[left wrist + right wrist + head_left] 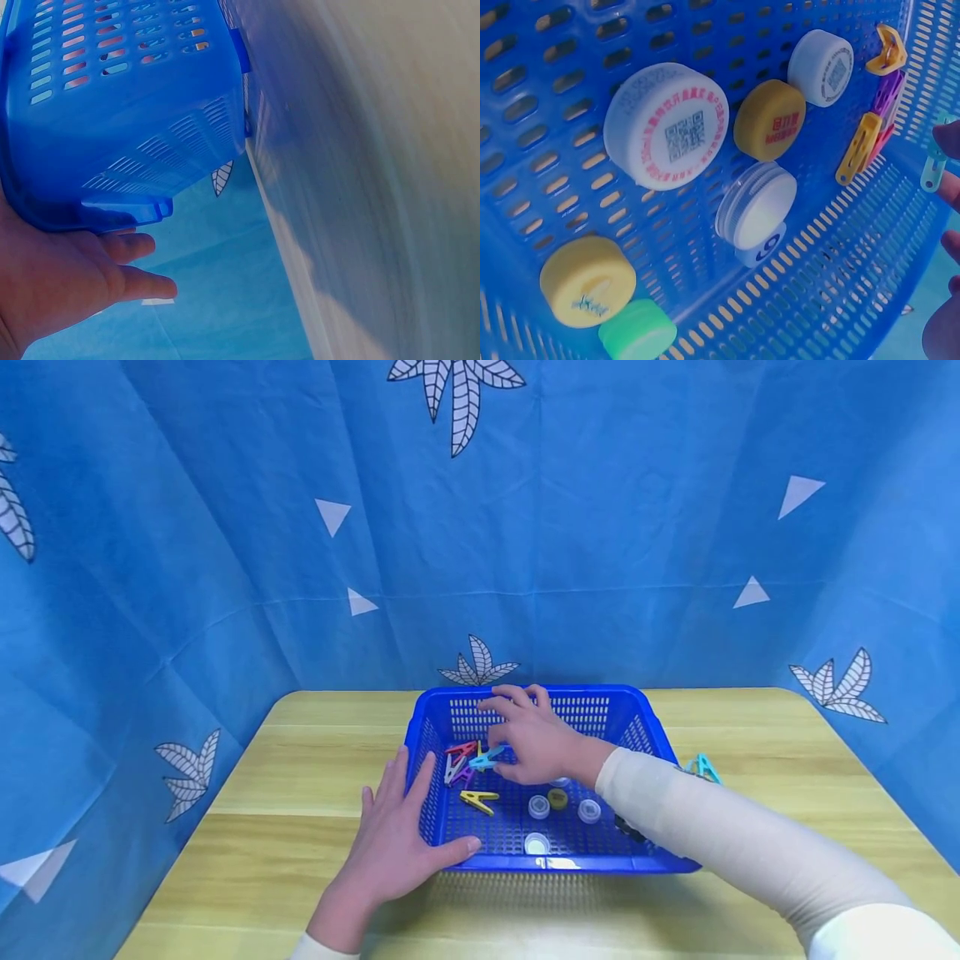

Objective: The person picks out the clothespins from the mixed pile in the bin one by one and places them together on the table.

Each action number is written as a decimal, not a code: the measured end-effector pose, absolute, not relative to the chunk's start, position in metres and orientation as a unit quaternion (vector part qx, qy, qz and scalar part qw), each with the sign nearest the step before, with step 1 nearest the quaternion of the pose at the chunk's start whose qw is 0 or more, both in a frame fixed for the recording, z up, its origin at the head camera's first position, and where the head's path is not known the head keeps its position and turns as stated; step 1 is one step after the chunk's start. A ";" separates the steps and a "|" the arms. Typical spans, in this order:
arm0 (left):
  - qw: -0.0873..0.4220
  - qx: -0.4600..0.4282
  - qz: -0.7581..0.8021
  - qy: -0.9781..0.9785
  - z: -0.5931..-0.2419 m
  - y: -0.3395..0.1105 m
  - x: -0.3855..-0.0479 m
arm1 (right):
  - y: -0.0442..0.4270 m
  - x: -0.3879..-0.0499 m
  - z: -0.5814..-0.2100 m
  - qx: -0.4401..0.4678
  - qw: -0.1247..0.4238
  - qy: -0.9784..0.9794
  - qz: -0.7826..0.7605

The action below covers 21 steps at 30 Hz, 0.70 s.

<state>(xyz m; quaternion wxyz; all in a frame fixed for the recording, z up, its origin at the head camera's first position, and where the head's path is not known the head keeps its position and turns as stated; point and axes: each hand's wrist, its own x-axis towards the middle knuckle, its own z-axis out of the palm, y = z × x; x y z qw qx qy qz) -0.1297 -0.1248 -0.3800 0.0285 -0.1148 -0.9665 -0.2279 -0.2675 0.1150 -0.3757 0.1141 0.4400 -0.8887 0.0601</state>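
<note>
My right hand (pixel 543 743) is inside the blue basket, pinching a light-blue clothespin (pixel 934 159) between thumb and finger. Below it lie red (pixel 462 748), white (pixel 453 770), purple (pixel 462 776) and yellow (pixel 480 800) clothespins. My left hand (pixel 393 847) rests at the front left corner of the basket (pixel 570 863), fingers spread and straight, thumb over the rim. Bottle caps lie on the basket floor: a white cap with red print (pixel 666 126), a dark yellow cap (pixel 769 120), a pale yellow cap (pixel 587 283), a green cap (pixel 637 330) and several others.
On the wooden table (pixel 300 810), right of the basket, a teal clothespin (pixel 705 768) shows partly behind the right sleeve. A black object (pixel 628 829) in the basket is half hidden by that arm. Blue patterned cloth (pixel 600 527) hangs around the table's back and sides.
</note>
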 end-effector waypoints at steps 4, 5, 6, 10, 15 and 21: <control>0.034 -0.122 -0.234 -0.964 -0.381 -0.125 -0.130 | 0.118 -0.264 -0.372 0.435 0.120 -0.890 0.060; 0.037 -0.124 -0.237 -0.963 -0.381 -0.125 -0.129 | 0.119 -0.264 -0.372 0.434 0.121 -0.891 0.060; 0.037 -0.125 -0.239 -0.962 -0.382 -0.125 -0.129 | 0.120 -0.264 -0.371 0.432 0.122 -0.892 0.058; 0.035 -0.127 -0.243 -0.961 -0.382 -0.125 -0.129 | 0.122 -0.263 -0.368 0.425 0.122 -0.895 0.055; 0.030 -0.126 -0.242 -0.962 -0.382 -0.126 -0.130 | 0.125 -0.261 -0.366 0.420 0.129 -0.897 0.049; 0.021 -0.119 -0.243 -0.962 -0.382 -0.125 -0.130 | 0.127 -0.256 -0.360 0.421 0.134 -0.895 0.055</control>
